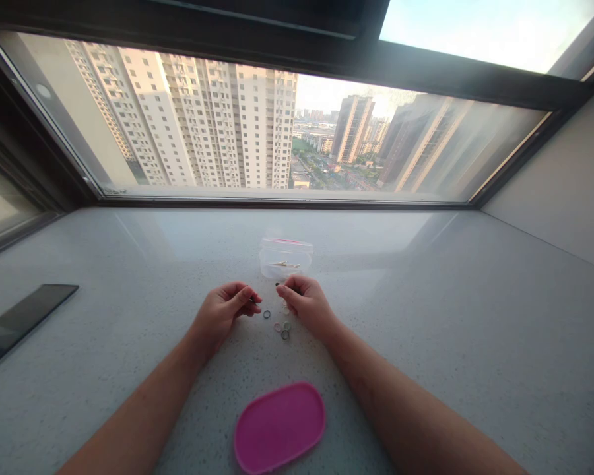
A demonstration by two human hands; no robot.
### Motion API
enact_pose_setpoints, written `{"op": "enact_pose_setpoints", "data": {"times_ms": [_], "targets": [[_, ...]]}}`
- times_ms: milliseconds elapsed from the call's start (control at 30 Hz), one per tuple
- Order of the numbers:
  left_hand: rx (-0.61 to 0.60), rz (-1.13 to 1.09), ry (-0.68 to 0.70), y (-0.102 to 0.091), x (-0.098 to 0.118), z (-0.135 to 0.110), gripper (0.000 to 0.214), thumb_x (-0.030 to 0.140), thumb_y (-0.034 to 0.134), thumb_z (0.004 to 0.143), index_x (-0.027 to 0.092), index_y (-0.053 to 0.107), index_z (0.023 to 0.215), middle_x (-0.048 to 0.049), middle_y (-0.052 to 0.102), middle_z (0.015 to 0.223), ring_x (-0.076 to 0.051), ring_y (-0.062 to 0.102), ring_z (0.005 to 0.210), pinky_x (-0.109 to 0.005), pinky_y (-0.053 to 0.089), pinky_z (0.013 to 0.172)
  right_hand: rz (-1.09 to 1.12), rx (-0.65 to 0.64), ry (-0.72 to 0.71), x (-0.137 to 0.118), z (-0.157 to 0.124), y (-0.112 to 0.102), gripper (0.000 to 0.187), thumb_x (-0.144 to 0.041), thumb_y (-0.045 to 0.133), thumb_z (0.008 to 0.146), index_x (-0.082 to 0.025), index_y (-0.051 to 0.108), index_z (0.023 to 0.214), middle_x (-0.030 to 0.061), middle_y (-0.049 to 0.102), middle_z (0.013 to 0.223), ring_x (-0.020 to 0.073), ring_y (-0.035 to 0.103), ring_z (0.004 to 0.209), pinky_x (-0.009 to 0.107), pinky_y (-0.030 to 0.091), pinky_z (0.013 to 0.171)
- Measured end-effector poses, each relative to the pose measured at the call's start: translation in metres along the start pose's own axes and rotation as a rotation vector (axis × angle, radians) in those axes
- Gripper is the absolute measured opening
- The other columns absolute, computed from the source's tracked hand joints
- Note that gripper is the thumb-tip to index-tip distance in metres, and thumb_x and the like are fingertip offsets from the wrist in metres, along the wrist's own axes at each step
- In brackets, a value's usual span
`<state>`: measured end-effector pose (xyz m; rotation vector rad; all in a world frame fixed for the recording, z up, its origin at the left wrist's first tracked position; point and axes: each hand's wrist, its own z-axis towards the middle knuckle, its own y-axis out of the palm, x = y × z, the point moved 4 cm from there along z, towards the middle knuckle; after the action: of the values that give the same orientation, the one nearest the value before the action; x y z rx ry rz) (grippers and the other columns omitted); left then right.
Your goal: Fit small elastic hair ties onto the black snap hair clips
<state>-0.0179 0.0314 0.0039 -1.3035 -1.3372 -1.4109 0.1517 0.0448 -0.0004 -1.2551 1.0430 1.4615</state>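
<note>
My left hand (pixel 226 309) rests on the pale stone sill (pixel 426 316) with thumb and fingers pinched on a small dark ring. My right hand (pixel 304 300) sits just right of it, its fingertips pinched on another small dark item. Between and just below the hands lie several small rings (pixel 280 326) in grey and pink tones. A clear plastic container (pixel 285 257) stands right behind the hands with small pieces inside. Its pink oval lid (pixel 280 427) lies flat near me, between my forearms.
A dark phone (pixel 20 321) lies on the sill at the far left. The window glass (pixel 277 132) and its dark frame run along the back edge, with high-rise buildings outside. A light wall (pixel 564 185) closes the right side.
</note>
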Motion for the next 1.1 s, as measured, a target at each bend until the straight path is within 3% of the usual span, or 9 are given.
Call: {"op": "enact_pose_setpoints", "data": {"times_ms": [233, 367, 567, 833, 933, 1033, 1100], "targets": [[0.033, -0.093, -0.045, -0.0017, -0.0017, 0.0009, 0.026, 0.037, 0.067, 0.074, 0.011, 0.064, 0.079, -0.0079, 0.069, 0.081, -0.018, 0.068, 0.072, -0.025, 0.052, 0.064, 0.260, -0.014, 0.142, 0.0087, 0.0019, 0.0001, 0.015, -0.024, 0.053, 0.071, -0.014, 0.062, 0.078, -0.0024, 0.051, 0.056, 0.0064, 0.041, 0.043, 0.018, 0.028, 0.040], [0.064, -0.089, -0.068, -0.0029, -0.0015, 0.0006, 0.021, 0.026, 0.071, 0.069, 0.011, 0.065, 0.083, -0.0088, 0.071, 0.085, -0.018, 0.068, 0.079, -0.024, 0.052, 0.070, 0.245, -0.033, 0.130, 0.0075, 0.0026, 0.0003, 0.023, -0.015, 0.054, 0.064, -0.015, 0.063, 0.085, -0.0012, 0.057, 0.064, 0.0063, 0.046, 0.045, 0.016, 0.030, 0.038], [0.050, -0.038, -0.022, -0.0017, 0.0009, -0.0004, 0.026, 0.033, 0.068, 0.072, 0.014, 0.058, 0.087, -0.0074, 0.071, 0.084, -0.012, 0.063, 0.047, -0.018, 0.041, 0.039, 0.190, -0.072, 0.070, 0.0046, 0.0030, 0.0045, 0.025, -0.024, 0.064, 0.068, -0.015, 0.061, 0.090, 0.0031, 0.065, 0.074, 0.0118, 0.060, 0.055, 0.019, 0.043, 0.041], [0.029, -0.024, -0.069, 0.0009, -0.0003, -0.0015, 0.027, 0.036, 0.064, 0.076, 0.016, 0.050, 0.088, -0.0065, 0.071, 0.076, -0.015, 0.066, 0.052, -0.021, 0.048, 0.045, 0.209, -0.109, 0.110, 0.0050, 0.0007, 0.0060, 0.030, -0.038, 0.066, 0.073, -0.014, 0.053, 0.087, 0.0076, 0.070, 0.078, 0.0207, 0.070, 0.069, 0.023, 0.052, 0.046], [0.020, -0.004, -0.066, 0.0006, -0.0009, -0.0008, 0.028, 0.035, 0.066, 0.074, 0.015, 0.053, 0.088, -0.0077, 0.071, 0.078, -0.016, 0.067, 0.055, -0.022, 0.050, 0.049, 0.201, -0.134, 0.144, 0.0067, -0.0002, 0.0065, 0.033, -0.044, 0.064, 0.074, -0.015, 0.051, 0.079, 0.0056, 0.069, 0.067, 0.0173, 0.067, 0.054, 0.021, 0.048, 0.040], [0.017, 0.005, -0.061, 0.0006, -0.0013, 0.0000, 0.031, 0.031, 0.070, 0.071, 0.014, 0.055, 0.091, -0.0092, 0.072, 0.081, -0.017, 0.068, 0.062, -0.025, 0.053, 0.057, 0.108, -0.134, 0.116, 0.0058, -0.0008, 0.0052, 0.033, -0.047, 0.060, 0.077, -0.014, 0.054, 0.072, -0.0025, 0.058, 0.043, 0.0078, 0.046, 0.029, 0.016, 0.031, 0.030], [0.017, 0.003, -0.061, 0.0006, -0.0020, 0.0004, 0.032, 0.028, 0.072, 0.068, 0.013, 0.057, 0.091, -0.0097, 0.072, 0.083, -0.018, 0.069, 0.066, -0.026, 0.053, 0.061, 0.057, -0.121, 0.071, 0.0039, -0.0009, 0.0038, 0.033, -0.045, 0.058, 0.079, -0.013, 0.058, 0.070, -0.0068, 0.047, 0.034, 0.0048, 0.033, 0.024, 0.016, 0.023, 0.029]]}}
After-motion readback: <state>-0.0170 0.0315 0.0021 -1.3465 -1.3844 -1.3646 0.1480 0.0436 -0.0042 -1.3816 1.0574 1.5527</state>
